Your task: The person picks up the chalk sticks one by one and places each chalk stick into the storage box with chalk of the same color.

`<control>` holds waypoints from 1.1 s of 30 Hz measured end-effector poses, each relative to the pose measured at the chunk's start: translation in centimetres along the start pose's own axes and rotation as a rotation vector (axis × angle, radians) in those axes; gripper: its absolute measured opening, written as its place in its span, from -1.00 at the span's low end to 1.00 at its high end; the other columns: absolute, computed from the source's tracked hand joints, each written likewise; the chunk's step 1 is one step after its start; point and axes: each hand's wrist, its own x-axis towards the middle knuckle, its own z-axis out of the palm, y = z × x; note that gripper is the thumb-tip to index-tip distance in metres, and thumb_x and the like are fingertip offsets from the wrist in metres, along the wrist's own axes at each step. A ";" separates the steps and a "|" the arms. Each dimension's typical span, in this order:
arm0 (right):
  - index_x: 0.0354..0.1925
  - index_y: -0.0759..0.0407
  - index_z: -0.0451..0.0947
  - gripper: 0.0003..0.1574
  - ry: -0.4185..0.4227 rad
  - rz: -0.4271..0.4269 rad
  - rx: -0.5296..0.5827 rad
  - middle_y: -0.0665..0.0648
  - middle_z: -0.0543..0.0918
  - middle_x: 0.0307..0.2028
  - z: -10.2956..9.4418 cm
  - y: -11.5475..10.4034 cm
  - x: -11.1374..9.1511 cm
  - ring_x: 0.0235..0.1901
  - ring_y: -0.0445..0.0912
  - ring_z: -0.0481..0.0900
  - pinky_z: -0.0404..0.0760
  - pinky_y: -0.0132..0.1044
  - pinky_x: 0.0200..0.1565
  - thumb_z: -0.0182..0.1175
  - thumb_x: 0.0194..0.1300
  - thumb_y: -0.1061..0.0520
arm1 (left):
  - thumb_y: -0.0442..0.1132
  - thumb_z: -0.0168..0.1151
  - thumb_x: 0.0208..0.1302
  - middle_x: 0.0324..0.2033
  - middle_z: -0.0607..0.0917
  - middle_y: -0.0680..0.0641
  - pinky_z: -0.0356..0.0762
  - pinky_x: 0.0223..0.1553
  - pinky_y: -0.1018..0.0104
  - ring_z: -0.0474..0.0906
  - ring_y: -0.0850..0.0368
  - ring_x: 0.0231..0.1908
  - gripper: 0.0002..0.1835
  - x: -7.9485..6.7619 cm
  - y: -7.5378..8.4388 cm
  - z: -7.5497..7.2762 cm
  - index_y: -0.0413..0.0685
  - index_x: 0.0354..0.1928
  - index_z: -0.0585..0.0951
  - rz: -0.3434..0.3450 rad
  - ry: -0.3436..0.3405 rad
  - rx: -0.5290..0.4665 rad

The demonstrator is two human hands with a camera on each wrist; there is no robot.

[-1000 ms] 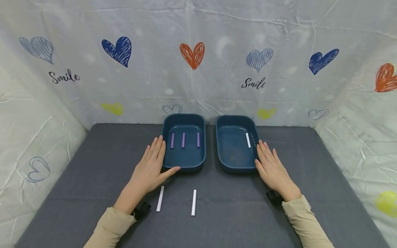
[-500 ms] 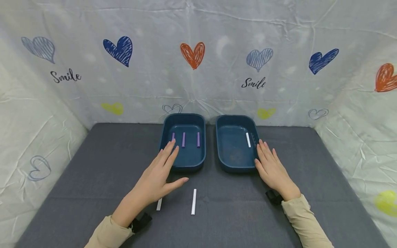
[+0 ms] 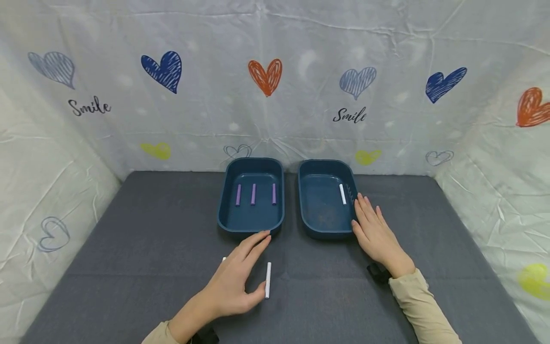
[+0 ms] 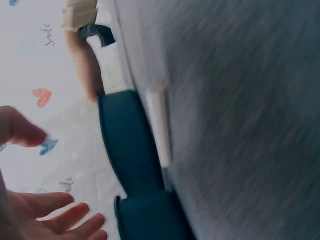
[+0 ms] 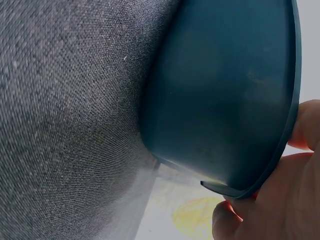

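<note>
My left hand (image 3: 235,289) hovers over the cloth with thumb and fingers spread apart. In the head view its thumb overlaps a white chalk stick (image 3: 268,279); the left wrist view shows that chalk (image 4: 160,127) lying apart from the fingers (image 4: 70,220). The tip of another white chalk (image 3: 224,259) peeks out behind the hand. Fingers extended, my right hand (image 3: 380,239) rests against the outer side of the right dark blue tray (image 3: 326,233), at its rim (image 5: 295,75) in the right wrist view. One white chalk (image 3: 343,194) lies inside.
A matching left tray (image 3: 251,231) holds several purple chalk sticks, such as the middle one (image 3: 253,194). Both trays stand side by side near the back edge of the grey cloth-covered table (image 3: 163,239). A white curtain (image 3: 197,105) printed with hearts hangs behind.
My left hand has left the side of the left tray and come down and right toward the white chalk, covering most of the other one. The right hand stays at its tray.
</note>
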 end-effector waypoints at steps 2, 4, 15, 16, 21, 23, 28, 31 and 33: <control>0.54 0.37 -0.10 -0.23 0.003 -0.003 0.001 0.24 -0.16 0.57 0.0 0.0 0.0 0.54 0.09 -0.23 -0.18 0.17 0.46 -0.20 0.61 -0.02 | -0.19 0.35 -0.02 0.51 0.11 -0.01 0.35 0.30 -0.01 0.18 0.07 0.42 0.04 -0.4 0.2 0.6 -0.05 0.55 0.10 -0.036 -0.061 -0.013; 0.54 0.37 -0.10 -0.23 0.003 -0.003 0.001 0.23 -0.16 0.57 0.0 0.1 0.0 0.54 0.08 -0.23 -0.17 0.17 0.46 -0.19 0.60 -0.02 | -0.19 0.34 -0.03 0.52 0.06 0.01 0.35 0.31 -0.02 0.14 0.10 0.44 0.06 -0.8 0.2 1.1 -0.07 0.56 0.07 -0.079 -0.125 -0.029; 0.54 0.37 -0.11 -0.23 -0.005 0.000 0.004 0.23 -0.17 0.57 0.1 0.0 0.1 0.54 0.08 -0.24 -0.18 0.17 0.47 -0.19 0.60 -0.01 | -0.11 0.40 0.15 0.52 0.06 -0.23 0.28 0.34 -0.09 0.08 -0.07 0.47 0.01 -1.5 0.2 1.7 -0.31 0.52 0.07 -0.211 -0.376 -0.046; 0.54 0.37 -0.11 -0.23 -0.007 0.001 0.005 0.23 -0.17 0.57 0.1 0.0 0.1 0.54 0.08 -0.24 -0.18 0.17 0.46 -0.18 0.60 -0.01 | -0.10 0.41 0.16 0.52 0.06 -0.24 0.28 0.34 -0.10 0.08 -0.08 0.47 0.01 -1.5 0.2 1.7 -0.32 0.52 0.08 -0.213 -0.387 -0.046; 0.53 0.37 -0.10 -0.23 -0.003 0.000 0.009 0.23 -0.17 0.57 0.1 -0.2 0.0 0.54 0.10 -0.21 -0.15 0.19 0.46 -0.15 0.59 0.02 | -0.11 0.45 0.19 0.49 0.16 -0.24 0.31 0.32 -0.10 0.14 -0.10 0.45 -0.06 -1.6 0.0 1.6 -0.34 0.48 0.19 -0.220 -0.393 -0.067; 0.53 0.37 -0.10 -0.23 0.001 -0.003 0.006 0.23 -0.16 0.57 0.1 -0.1 0.0 0.54 0.10 -0.20 -0.14 0.20 0.45 -0.16 0.59 0.02 | -0.11 0.45 0.19 0.47 0.22 -0.23 0.32 0.31 -0.10 0.16 -0.11 0.45 -0.10 -1.5 0.0 1.6 -0.33 0.46 0.24 -0.227 -0.389 -0.077; 0.54 0.37 -0.11 -0.23 0.000 -0.002 0.005 0.24 -0.16 0.57 0.1 -0.1 0.0 0.54 0.09 -0.22 -0.15 0.19 0.46 -0.18 0.60 0.00 | -0.12 0.47 0.19 0.41 0.34 -0.21 0.34 0.30 -0.07 0.18 -0.10 0.44 -0.18 -1.3 -0.3 1.7 -0.33 0.40 0.35 -0.232 -0.386 -0.099; 0.54 0.37 -0.12 -0.23 -0.005 0.002 0.013 0.23 -0.17 0.57 0.0 -0.1 0.0 0.54 0.08 -0.23 -0.16 0.18 0.46 -0.18 0.60 0.01 | -0.12 0.48 0.17 0.39 0.37 -0.22 0.36 0.29 -0.05 0.22 -0.09 0.42 -0.20 -1.2 -0.4 1.8 -0.35 0.37 0.39 -0.231 -0.386 -0.114; 0.54 0.37 -0.12 -0.23 -0.008 0.005 0.017 0.23 -0.18 0.57 0.0 -0.1 0.0 0.54 0.07 -0.24 -0.18 0.17 0.46 -0.17 0.60 0.01 | -0.12 0.49 0.16 0.38 0.39 -0.23 0.38 0.27 -0.06 0.25 -0.09 0.41 -0.21 -1.1 -0.5 1.8 -0.35 0.36 0.41 -0.234 -0.385 -0.124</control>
